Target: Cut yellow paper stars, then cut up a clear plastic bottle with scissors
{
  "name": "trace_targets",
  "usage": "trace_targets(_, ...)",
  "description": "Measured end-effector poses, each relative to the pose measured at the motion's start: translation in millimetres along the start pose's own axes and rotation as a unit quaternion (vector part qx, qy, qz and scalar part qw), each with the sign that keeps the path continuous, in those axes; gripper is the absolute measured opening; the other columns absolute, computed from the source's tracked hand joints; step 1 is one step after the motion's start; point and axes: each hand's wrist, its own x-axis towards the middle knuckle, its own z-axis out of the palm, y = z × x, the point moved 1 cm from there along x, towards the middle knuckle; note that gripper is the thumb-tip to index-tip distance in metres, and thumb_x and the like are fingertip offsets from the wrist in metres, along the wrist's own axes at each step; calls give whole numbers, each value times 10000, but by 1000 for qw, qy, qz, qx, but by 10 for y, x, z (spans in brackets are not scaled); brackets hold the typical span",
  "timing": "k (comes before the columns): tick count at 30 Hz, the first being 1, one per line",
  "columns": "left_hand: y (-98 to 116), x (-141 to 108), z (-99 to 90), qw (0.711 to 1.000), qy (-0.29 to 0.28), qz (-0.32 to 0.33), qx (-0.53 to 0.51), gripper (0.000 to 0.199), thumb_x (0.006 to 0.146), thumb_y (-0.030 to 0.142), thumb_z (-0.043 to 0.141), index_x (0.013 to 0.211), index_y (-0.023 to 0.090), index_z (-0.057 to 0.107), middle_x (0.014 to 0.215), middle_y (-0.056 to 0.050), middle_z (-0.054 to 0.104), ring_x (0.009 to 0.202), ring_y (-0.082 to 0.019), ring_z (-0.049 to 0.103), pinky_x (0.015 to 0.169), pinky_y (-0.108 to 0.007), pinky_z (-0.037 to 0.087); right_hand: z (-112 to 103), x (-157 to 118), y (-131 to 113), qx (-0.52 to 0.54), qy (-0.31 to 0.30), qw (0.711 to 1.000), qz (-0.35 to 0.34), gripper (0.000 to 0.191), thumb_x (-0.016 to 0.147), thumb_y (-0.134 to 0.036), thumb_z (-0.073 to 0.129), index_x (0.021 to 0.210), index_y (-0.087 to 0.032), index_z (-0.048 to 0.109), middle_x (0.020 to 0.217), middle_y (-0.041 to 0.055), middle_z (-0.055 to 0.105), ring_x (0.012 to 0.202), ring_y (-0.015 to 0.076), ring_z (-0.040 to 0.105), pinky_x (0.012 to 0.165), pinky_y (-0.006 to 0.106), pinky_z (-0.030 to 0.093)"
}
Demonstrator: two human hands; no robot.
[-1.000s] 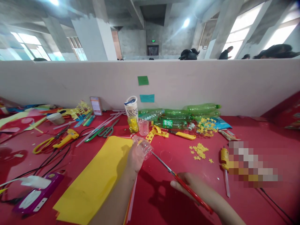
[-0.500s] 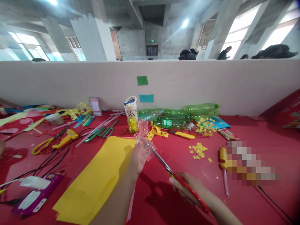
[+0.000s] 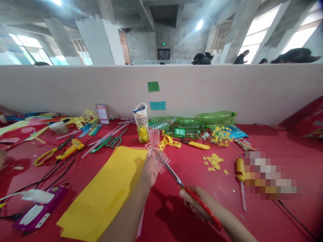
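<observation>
My left hand [image 3: 149, 171] is closed around a clear plastic bottle piece [image 3: 159, 159], its neck end pointing away from me. Red-handled scissors [image 3: 202, 205] are gripped in my right hand [image 3: 195, 201], and their blades reach into the cut edge of the plastic. Under my left forearm lies a stack of yellow paper sheets [image 3: 108, 191]. Just beyond the bottle piece stands another clear ridged plastic piece [image 3: 153, 136], with yellow paper scraps [image 3: 169, 142] beside it.
Green plastic bottles [image 3: 188, 132] lie along the white partition [image 3: 75, 87], near a white cup [image 3: 140, 116]. A yellow cutter [image 3: 199, 145] and small yellow stars [image 3: 214, 162] lie to the right. A glue gun [image 3: 72, 149], cables and a purple power strip [image 3: 41, 210] are at left.
The scissors and my right hand have shifted slightly left and forward, with the blades further into the plastic. My left hand stays on the bottle piece, almost unmoved.
</observation>
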Motion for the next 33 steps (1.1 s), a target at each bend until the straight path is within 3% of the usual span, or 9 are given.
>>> trace_targets(18, 43, 25, -50, 999, 0, 34, -5, 287, 793, 264, 666, 1049, 267, 537, 941, 8, 631, 855, -130, 620, 804, -298, 508, 139, 87, 96, -13, 57, 998, 10, 555, 756, -733, 498, 582, -209, 443, 353, -93, 326, 253, 68, 339, 266, 169, 257)
trace_targets(21, 55, 24, -49, 999, 0, 37, -3, 290, 796, 259, 659, 1062, 282, 544, 936, 16, 629, 865, -127, 622, 808, -296, 514, 171, 93, 96, 7, 48, 999, 6, 579, 746, -771, 453, 601, -210, 444, 351, -92, 335, 260, 71, 351, 272, 169, 266)
trace_targets(26, 50, -9, -10, 999, -8, 38, 22, 456, 775, 232, 671, 1195, 316, 515, 932, 9, 642, 882, -129, 634, 832, -278, 507, 191, 118, 134, 39, 18, 998, -38, 593, 776, -773, 396, 653, -196, 458, 346, -99, 357, 284, 51, 350, 337, 158, 328)
trace_targets(33, 40, -15, -8, 999, -12, 36, 31, 458, 796, 238, 648, 1217, 326, 492, 913, 12, 638, 841, -127, 630, 800, -269, 510, 206, 130, 119, 60, 40, 997, 8, 572, 734, -756, 499, 580, -211, 427, 322, -111, 310, 230, 53, 314, 247, 153, 266)
